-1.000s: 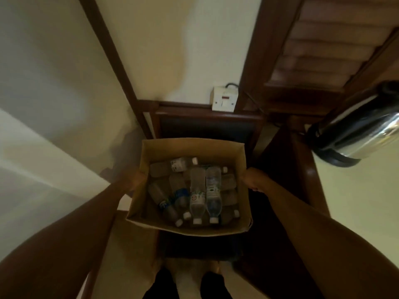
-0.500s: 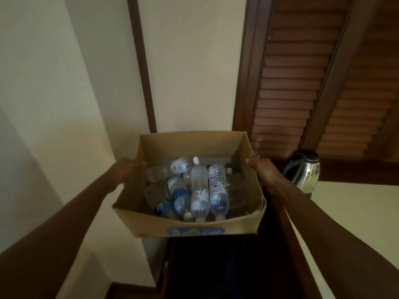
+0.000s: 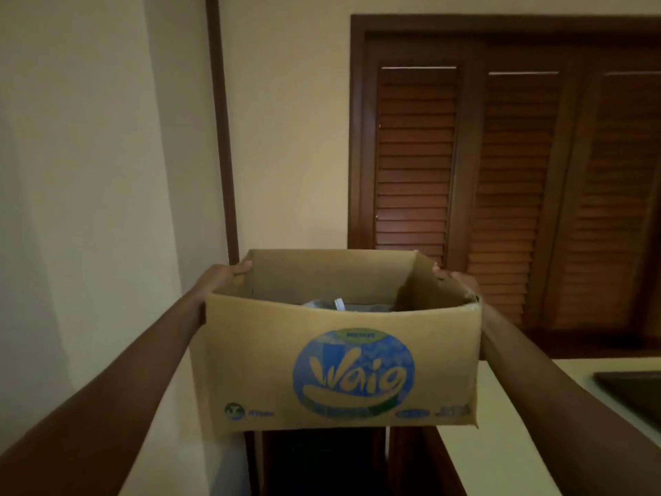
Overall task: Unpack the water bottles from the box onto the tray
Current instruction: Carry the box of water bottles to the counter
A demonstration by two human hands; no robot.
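Box (image 3: pixel 336 370): you hold it lifted, logo side near you.
Left hand (image 3: pixel 223 277): grasping the box's left wall.
Right hand (image 3: pixel 456 281): grasping its right wall.
Bottles (image 3: pixel 339 305): barely visible inside.

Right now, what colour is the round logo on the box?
Mostly blue with yellow lettering, on the box's near side; head view.
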